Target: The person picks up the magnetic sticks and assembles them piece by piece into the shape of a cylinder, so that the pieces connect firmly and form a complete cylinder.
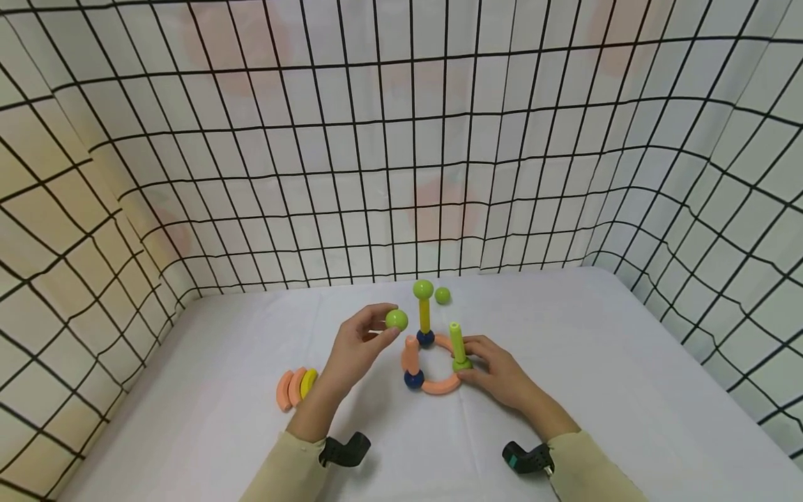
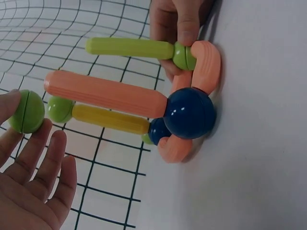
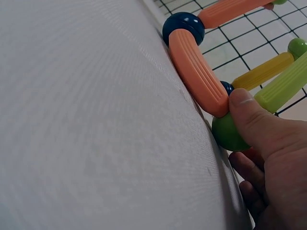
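Note:
My left hand (image 1: 354,352) pinches a green ball (image 1: 396,320) between thumb and fingertips, raised to the left of a ring-shaped build of magnetic sticks and balls. Curved coral sticks (image 1: 442,385) join two navy balls (image 2: 190,113) and a green ball (image 3: 229,130) into the base ring. At the ring's right side my right hand (image 1: 502,369) holds that green corner ball between thumb and fingers. From it rises a light green stick (image 1: 456,341), bare at its top. A coral stick (image 2: 108,93) stands on the near navy ball, also bare-topped. A yellow stick (image 1: 424,316) at the back carries a green ball (image 1: 423,289).
Another green ball (image 1: 442,295) lies on the white tabletop (image 1: 627,390) behind the build. To the left, beside my left forearm, lie two curved coral sticks (image 1: 290,390) and a curved yellow one (image 1: 308,383). Black grid netting (image 1: 376,167) over white cloth encloses the back and sides.

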A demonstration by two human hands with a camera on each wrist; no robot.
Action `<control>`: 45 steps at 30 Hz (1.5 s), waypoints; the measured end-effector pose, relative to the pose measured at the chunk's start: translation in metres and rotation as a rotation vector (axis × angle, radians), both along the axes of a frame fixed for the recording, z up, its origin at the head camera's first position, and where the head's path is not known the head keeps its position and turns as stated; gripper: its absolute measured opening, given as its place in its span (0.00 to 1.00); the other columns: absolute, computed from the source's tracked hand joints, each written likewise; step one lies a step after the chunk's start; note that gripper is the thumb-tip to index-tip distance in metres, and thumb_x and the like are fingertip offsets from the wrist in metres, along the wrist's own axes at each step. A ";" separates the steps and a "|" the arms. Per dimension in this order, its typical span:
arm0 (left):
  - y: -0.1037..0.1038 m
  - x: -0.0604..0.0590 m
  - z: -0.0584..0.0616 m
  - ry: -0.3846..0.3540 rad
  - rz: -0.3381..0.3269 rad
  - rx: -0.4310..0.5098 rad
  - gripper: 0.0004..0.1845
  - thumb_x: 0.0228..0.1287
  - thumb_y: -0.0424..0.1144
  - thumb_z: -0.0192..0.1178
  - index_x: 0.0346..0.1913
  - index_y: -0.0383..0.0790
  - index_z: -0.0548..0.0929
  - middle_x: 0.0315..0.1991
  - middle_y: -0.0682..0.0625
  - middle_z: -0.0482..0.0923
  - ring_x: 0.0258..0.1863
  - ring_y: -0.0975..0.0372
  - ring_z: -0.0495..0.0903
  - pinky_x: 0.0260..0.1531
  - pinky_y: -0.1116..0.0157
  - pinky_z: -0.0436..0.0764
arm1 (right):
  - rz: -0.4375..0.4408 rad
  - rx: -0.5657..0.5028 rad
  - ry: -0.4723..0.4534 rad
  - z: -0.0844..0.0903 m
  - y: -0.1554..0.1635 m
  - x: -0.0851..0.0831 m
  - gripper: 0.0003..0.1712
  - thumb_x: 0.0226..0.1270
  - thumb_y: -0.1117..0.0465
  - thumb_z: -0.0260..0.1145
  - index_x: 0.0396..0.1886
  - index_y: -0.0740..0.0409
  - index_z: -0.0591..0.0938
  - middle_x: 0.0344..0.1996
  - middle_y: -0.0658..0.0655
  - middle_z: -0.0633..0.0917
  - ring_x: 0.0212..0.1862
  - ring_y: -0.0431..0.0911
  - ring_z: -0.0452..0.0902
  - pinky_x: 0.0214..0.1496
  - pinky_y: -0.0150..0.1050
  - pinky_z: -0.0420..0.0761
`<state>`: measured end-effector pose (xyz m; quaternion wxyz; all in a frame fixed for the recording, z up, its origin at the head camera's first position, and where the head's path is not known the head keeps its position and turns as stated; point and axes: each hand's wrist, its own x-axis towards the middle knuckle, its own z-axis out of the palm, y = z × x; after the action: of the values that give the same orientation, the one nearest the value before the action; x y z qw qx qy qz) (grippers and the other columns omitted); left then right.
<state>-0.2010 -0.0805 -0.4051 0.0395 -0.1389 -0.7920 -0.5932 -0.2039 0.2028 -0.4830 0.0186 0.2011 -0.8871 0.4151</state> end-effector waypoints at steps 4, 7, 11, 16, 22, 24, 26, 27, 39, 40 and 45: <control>0.002 0.001 0.002 0.005 -0.009 -0.010 0.20 0.66 0.39 0.66 0.60 0.48 0.81 0.47 0.54 0.85 0.49 0.62 0.81 0.51 0.64 0.80 | -0.003 0.000 -0.002 0.000 0.001 0.000 0.23 0.64 0.51 0.72 0.57 0.50 0.81 0.65 0.54 0.76 0.70 0.59 0.70 0.68 0.62 0.72; 0.002 0.003 0.003 0.012 -0.012 -0.020 0.20 0.66 0.39 0.66 0.60 0.47 0.81 0.47 0.53 0.85 0.49 0.62 0.81 0.51 0.65 0.80 | -0.002 0.002 0.004 0.000 0.001 0.000 0.22 0.63 0.51 0.72 0.56 0.49 0.81 0.65 0.55 0.77 0.69 0.60 0.71 0.67 0.63 0.72; 0.003 0.005 0.004 0.029 -0.032 -0.030 0.18 0.66 0.39 0.66 0.59 0.48 0.81 0.46 0.52 0.85 0.48 0.62 0.81 0.51 0.63 0.80 | -0.003 -0.003 0.007 0.000 0.001 0.000 0.21 0.63 0.52 0.72 0.54 0.49 0.81 0.65 0.56 0.77 0.69 0.60 0.71 0.67 0.63 0.72; 0.004 0.006 0.005 0.032 -0.070 -0.033 0.18 0.66 0.38 0.66 0.58 0.48 0.82 0.45 0.52 0.85 0.48 0.61 0.81 0.53 0.61 0.79 | -0.002 -0.004 0.018 -0.001 0.001 0.000 0.19 0.62 0.52 0.72 0.52 0.50 0.82 0.64 0.56 0.78 0.68 0.60 0.72 0.68 0.62 0.72; 0.005 0.007 0.005 0.041 -0.107 -0.039 0.20 0.66 0.38 0.66 0.60 0.45 0.81 0.46 0.52 0.86 0.49 0.60 0.81 0.53 0.60 0.79 | -0.003 -0.006 0.021 -0.002 0.001 0.000 0.17 0.62 0.52 0.72 0.50 0.47 0.82 0.64 0.55 0.78 0.68 0.58 0.72 0.68 0.60 0.72; 0.005 0.007 0.005 0.046 -0.113 -0.044 0.20 0.66 0.38 0.67 0.60 0.45 0.81 0.46 0.52 0.85 0.49 0.61 0.81 0.53 0.60 0.79 | 0.000 -0.004 0.028 -0.002 0.001 0.000 0.17 0.62 0.51 0.72 0.49 0.47 0.82 0.63 0.55 0.78 0.68 0.58 0.73 0.68 0.60 0.72; 0.005 0.006 0.004 0.048 -0.116 -0.056 0.19 0.66 0.39 0.67 0.59 0.46 0.81 0.46 0.53 0.85 0.49 0.61 0.81 0.53 0.62 0.79 | 0.003 -0.006 0.038 -0.003 0.001 0.000 0.17 0.62 0.51 0.72 0.50 0.47 0.82 0.63 0.55 0.78 0.67 0.58 0.73 0.68 0.60 0.72; 0.005 0.006 0.004 0.049 -0.118 -0.061 0.20 0.66 0.39 0.67 0.59 0.47 0.81 0.47 0.53 0.85 0.49 0.61 0.81 0.53 0.63 0.79 | 0.006 -0.010 0.041 -0.003 0.002 0.000 0.17 0.62 0.51 0.72 0.50 0.48 0.82 0.62 0.55 0.78 0.67 0.59 0.73 0.67 0.60 0.73; 0.006 0.007 0.004 0.051 -0.128 -0.074 0.19 0.66 0.39 0.67 0.59 0.52 0.81 0.48 0.55 0.85 0.50 0.63 0.81 0.53 0.64 0.79 | 0.004 -0.012 0.038 -0.002 0.002 0.000 0.20 0.62 0.53 0.73 0.52 0.50 0.82 0.63 0.54 0.78 0.67 0.57 0.74 0.67 0.59 0.73; 0.006 0.007 0.004 0.050 -0.129 -0.074 0.19 0.66 0.39 0.67 0.59 0.52 0.81 0.48 0.55 0.85 0.50 0.63 0.81 0.53 0.63 0.79 | 0.003 -0.010 0.038 -0.002 0.002 0.000 0.19 0.62 0.53 0.73 0.52 0.50 0.82 0.63 0.54 0.78 0.67 0.57 0.74 0.68 0.59 0.73; 0.006 0.006 0.002 0.042 -0.136 -0.068 0.19 0.67 0.39 0.66 0.60 0.52 0.80 0.48 0.55 0.85 0.50 0.63 0.81 0.54 0.61 0.79 | -0.002 -0.004 0.033 -0.001 0.002 0.000 0.20 0.62 0.53 0.73 0.52 0.50 0.82 0.63 0.54 0.78 0.66 0.56 0.75 0.68 0.58 0.73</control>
<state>-0.1949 -0.0742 -0.4030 0.0112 -0.2062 -0.7993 -0.5643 -0.2043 0.2046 -0.4843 0.0343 0.2070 -0.8859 0.4136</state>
